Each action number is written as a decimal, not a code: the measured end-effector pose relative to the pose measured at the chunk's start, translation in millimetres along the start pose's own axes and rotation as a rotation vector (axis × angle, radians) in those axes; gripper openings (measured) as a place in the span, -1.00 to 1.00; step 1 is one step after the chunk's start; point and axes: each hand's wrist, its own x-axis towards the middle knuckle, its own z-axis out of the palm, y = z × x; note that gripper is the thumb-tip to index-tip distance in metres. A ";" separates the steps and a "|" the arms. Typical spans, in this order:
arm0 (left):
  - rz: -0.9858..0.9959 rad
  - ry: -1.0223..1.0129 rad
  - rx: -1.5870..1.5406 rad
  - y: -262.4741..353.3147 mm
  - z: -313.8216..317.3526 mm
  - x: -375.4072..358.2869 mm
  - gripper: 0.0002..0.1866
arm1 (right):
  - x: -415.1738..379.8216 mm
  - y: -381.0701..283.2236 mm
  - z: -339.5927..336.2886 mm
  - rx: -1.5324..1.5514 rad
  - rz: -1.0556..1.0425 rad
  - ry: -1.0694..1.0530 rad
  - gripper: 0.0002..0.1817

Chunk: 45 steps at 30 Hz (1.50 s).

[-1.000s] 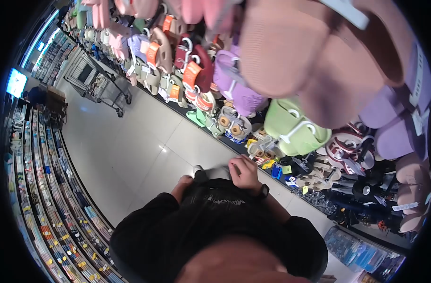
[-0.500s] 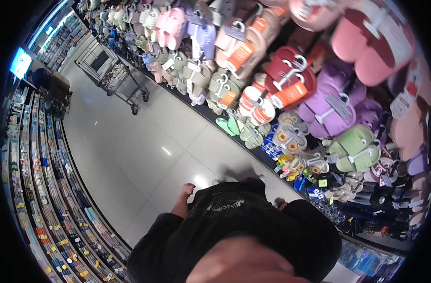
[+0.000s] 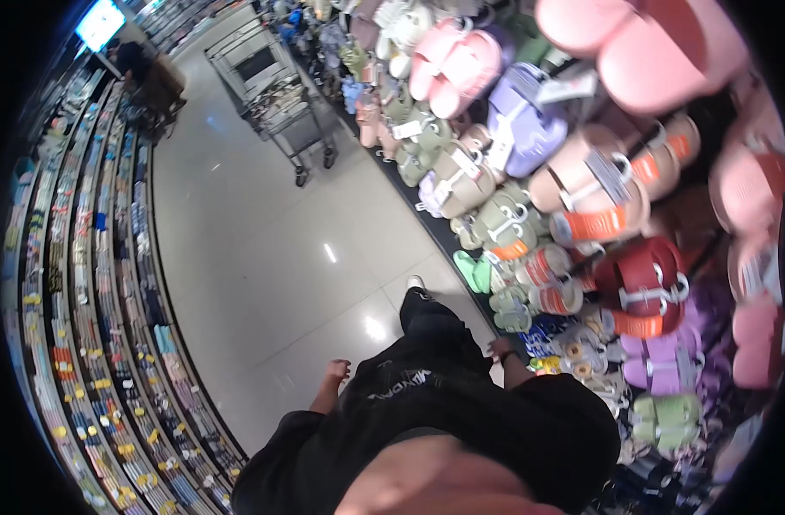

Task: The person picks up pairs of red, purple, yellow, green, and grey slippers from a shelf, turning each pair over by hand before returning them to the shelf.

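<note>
My left hand hangs beside my black shirt, above the tiled floor. Its fingers are loosely curled and slightly apart, with nothing seen in them. On the other side, my right hand hangs close to the lower edge of the slipper display, with a dark band at the wrist. It looks loosely open and holds nothing that I can see. Nearest to it are blue children's sandals and pale green slippers. Dark red slippers and purple slippers hang further right.
A metal shopping cart with goods in it stands ahead in the aisle, next to the display. Long shelves of small packed goods line the left side. A person is at the far left, under a lit screen.
I have stepped forward, and one leg and shoe now show in front. The view has turned, so the cart and slippers sit further right. My right hand has come out into view.
</note>
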 end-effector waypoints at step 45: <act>0.051 0.170 -0.247 348.6 -564.0 361.3 -0.56 | 26.9 -753.0 371.7 -0.240 -0.666 0.214 -0.75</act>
